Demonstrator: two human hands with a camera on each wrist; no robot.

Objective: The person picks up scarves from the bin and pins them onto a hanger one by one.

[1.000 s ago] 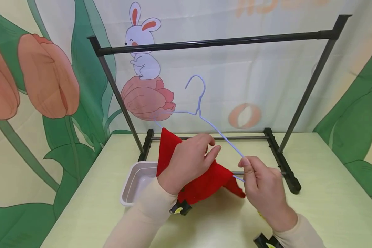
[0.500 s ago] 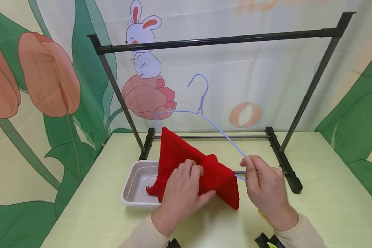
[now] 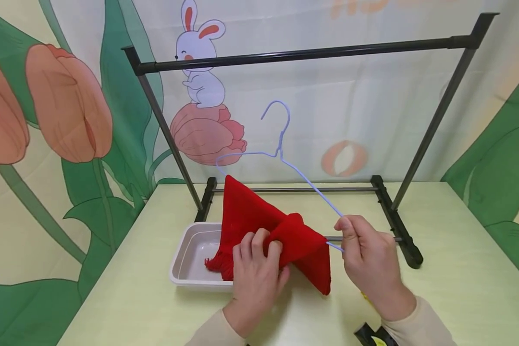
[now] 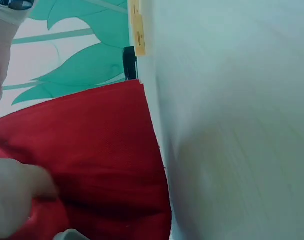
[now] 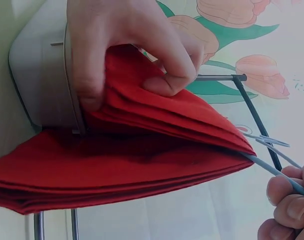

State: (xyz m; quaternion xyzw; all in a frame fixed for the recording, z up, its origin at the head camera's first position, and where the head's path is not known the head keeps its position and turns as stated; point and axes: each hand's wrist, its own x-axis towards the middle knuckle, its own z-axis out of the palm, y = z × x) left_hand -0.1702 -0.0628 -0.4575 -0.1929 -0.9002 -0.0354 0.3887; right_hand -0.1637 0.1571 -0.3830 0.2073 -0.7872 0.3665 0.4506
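1. tulip-printed curtain point(image 3: 69, 110) hangs behind your pale table point(image 3: 121, 288), and a black garment rack point(image 3: 302, 55) stands on the tabletop beyond your hands.
2. your red fringed scarf point(image 3: 251, 211) lies folded over the lower bar of a lilac wire hanger point(image 3: 280, 143), in front of the rack; its fringed end hangs over the grey-white plastic tray point(image 3: 201, 283).
3. your left hand point(image 3: 255, 269) grips the scarf, fingers curled over bunched folds near its middle.
4. your right hand point(image 3: 372, 264) has a narrow, firm hold on the hanger's right end, just beside where the wire leaves the cloth.
5. you appear to be at the arranging step: the cloth is over the bar but slants, with folds gathered towards the right.
6. your next move probably calls for the left hand to spread those folds along the bar, with the right holding the hanger level; the hook is not yet on the rack.
7. you can read no brand anywhere: the orange lettering point(image 3: 374, 7) is cropped at the top, and the yellow patch on your black wrist device point(image 3: 365, 334) is too small to tell.
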